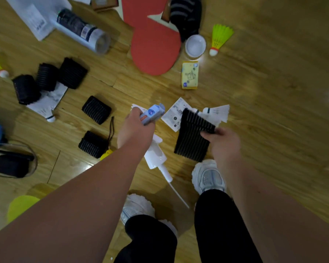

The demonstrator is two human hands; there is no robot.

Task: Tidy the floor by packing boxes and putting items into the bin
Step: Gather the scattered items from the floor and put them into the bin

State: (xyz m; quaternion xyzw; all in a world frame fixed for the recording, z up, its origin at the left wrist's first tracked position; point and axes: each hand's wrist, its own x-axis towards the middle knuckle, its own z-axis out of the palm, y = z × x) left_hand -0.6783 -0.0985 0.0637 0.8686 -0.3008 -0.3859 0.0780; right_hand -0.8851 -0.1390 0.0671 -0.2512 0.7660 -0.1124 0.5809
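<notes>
My left hand (pixel 135 128) grips a small light-blue box (pixel 152 114) above the wooden floor, its flap end pointing up and right. My right hand (pixel 223 141) pinches a black ribbed elastic band (pixel 193 135) by its right edge, so the band hangs flat over the floor. Under my hands lie a white leaflet (pixel 173 113), a white shuttlecock (pixel 217 112) and a white spray pump head (pixel 156 156). Several more black ribbed bands (pixel 96 110) are scattered to the left. No bin is in view.
Further back lie a red table-tennis bat (pixel 154 48), a clear shuttle tube (pixel 84 31), a white bowl (pixel 195 45), a yellow-green shuttlecock (pixel 219 37) and a yellow tissue pack (pixel 190 74). My white shoes (pixel 208 175) stand just below my hands. A black pouch (pixel 12 165) sits far left.
</notes>
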